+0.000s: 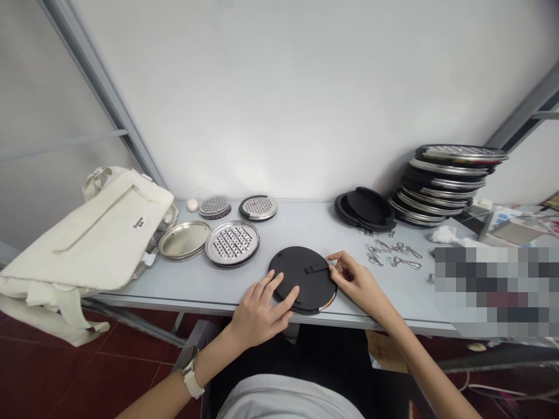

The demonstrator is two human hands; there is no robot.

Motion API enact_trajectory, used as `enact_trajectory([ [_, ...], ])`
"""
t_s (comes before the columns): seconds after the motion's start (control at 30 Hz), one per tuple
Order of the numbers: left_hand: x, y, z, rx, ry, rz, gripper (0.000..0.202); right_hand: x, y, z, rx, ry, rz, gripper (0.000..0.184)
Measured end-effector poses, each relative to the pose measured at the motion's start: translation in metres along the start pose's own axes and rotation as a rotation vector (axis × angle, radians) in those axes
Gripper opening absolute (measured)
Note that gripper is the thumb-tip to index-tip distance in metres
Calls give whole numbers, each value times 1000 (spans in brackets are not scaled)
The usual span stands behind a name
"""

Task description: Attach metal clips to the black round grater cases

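A round black plastic disc point(299, 282) lies near the table's front edge, with a slotted strip across it and a bit of shiny rim at the lower right. My left hand point(264, 308) rests on its left side, fingers spread and pressing flat. At the disc's right edge, the thumb and forefinger of my right hand point(353, 282) pinch a small metal piece, mostly hidden by the fingertips. Several metal wire clips point(395, 253) are scattered to the right. Left of the disc lie a round metal grater plate point(232, 243) and plain metal discs point(185, 240).
A tall stack of round graters point(441, 186) stands at the back right beside black round trays point(365, 210). Two smaller perforated plates, one a black-rimmed grater point(258, 208), lie near the wall. A cream bag point(91, 233) covers the table's left end. Boxes point(517, 233) sit far right.
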State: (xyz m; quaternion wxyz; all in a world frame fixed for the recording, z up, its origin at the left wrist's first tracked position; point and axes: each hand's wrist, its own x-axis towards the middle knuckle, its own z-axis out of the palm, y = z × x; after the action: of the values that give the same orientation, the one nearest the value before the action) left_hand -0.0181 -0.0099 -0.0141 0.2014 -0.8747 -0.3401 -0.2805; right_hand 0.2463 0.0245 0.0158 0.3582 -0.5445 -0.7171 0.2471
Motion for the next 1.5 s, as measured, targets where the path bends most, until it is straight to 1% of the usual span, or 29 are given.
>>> enact_trajectory([
  [0.4,-1,0,1,-6,-12,4,46,-1,0,0,61,-26,3,21],
  [0.67,-1,0,1,14,-15,-6,47,0,-1,0,39,-27,-20,21],
  [0.87,-1,-1,2,12,-22,3,48,0,1,2,31,-9,-19,14],
  [1.07,-2,0,3,-3,-22,0,50,0,-1,1,12,-18,-16,16],
  [1.27,-3,1,4,-10,-21,-10,51,-1,-5,1,-11,-14,-22,23],
  [1.4,-2,0,3,-15,-18,-11,51,0,-4,2,-27,-36,-9,27],
  [1.5,-2,0,3,-11,-18,-10,51,2,-3,3,-53,-29,2,29],
])
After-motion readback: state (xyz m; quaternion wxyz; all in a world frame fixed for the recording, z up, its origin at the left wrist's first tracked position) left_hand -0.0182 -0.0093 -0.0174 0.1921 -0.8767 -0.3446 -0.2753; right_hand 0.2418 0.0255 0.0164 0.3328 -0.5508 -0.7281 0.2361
